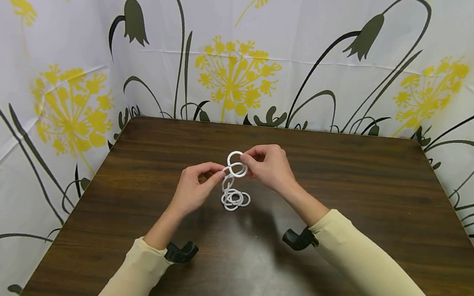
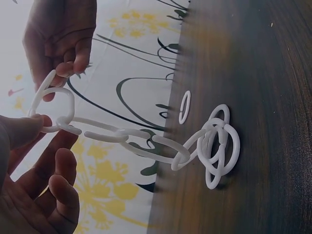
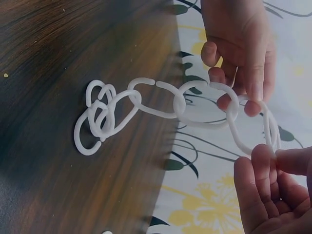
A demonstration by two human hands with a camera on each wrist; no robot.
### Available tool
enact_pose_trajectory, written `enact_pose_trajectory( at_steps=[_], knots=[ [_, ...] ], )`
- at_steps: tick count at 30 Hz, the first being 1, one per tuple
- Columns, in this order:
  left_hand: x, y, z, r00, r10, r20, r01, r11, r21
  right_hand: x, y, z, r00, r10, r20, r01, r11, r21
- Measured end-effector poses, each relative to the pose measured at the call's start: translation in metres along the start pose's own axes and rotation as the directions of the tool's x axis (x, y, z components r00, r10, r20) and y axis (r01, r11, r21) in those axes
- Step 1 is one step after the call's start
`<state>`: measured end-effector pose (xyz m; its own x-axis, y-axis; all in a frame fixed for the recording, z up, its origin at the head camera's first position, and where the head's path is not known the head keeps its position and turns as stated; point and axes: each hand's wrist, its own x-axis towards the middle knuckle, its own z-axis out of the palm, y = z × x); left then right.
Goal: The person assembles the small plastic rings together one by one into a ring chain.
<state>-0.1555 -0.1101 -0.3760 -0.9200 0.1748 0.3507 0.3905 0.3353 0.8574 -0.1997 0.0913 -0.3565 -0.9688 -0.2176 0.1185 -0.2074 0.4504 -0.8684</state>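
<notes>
A chain of white plastic split rings (image 1: 228,181) hangs between my two hands, its lower links heaped on the table. My left hand (image 1: 193,188) pinches a link near the top of the chain between thumb and fingertips. To its right and slightly higher, my right hand (image 1: 272,168) pinches the topmost ring (image 2: 36,97) by its edge. The two top rings overlap in the right wrist view; whether they are joined is hard to tell. Small gaps show in several links (image 3: 156,83). One loose white ring (image 2: 185,107) lies apart from the heap (image 2: 218,144).
The dark wood-grain table (image 1: 151,157) extends around the hands. Behind it and at both sides hangs a white curtain (image 1: 244,15) printed with yellow and dark green flowers. A black wrist camera mount (image 1: 181,252) sits on the left sleeve, another (image 1: 299,238) on the right.
</notes>
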Motion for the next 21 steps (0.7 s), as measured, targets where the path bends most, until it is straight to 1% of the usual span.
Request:
enact_pose_trajectory(
  at_steps=[3,7,12,18,21],
  knots=[
    [-0.0001,0.0027,-0.0011,1.0,-0.005,0.001,0.005,1.0,0.008,0.0005,-0.0003,-0.0002,1.0,-0.002,-0.005,0.001,1.0,-0.018],
    [-0.0006,0.0019,-0.0015,1.0,-0.001,0.005,0.001,1.0,0.016,0.0002,-0.0009,0.0001,1.0,0.001,-0.011,-0.002,0.999,-0.048],
    [-0.0011,0.0012,-0.0017,1.0,0.004,0.012,-0.004,1.0,0.011,-0.0005,-0.0002,0.0008,1.0,0.006,-0.008,-0.007,0.999,-0.039],
    [-0.0019,0.004,-0.0026,1.0,0.012,0.009,-0.012,1.0,-0.005,-0.001,0.0025,0.0018,1.0,-0.024,-0.015,0.022,0.993,-0.114],
    [-0.0018,0.0047,-0.0022,1.0,0.018,0.009,-0.018,1.0,0.003,-0.0014,0.0038,0.002,0.999,-0.032,-0.022,0.029,0.993,-0.112]
  ],
)
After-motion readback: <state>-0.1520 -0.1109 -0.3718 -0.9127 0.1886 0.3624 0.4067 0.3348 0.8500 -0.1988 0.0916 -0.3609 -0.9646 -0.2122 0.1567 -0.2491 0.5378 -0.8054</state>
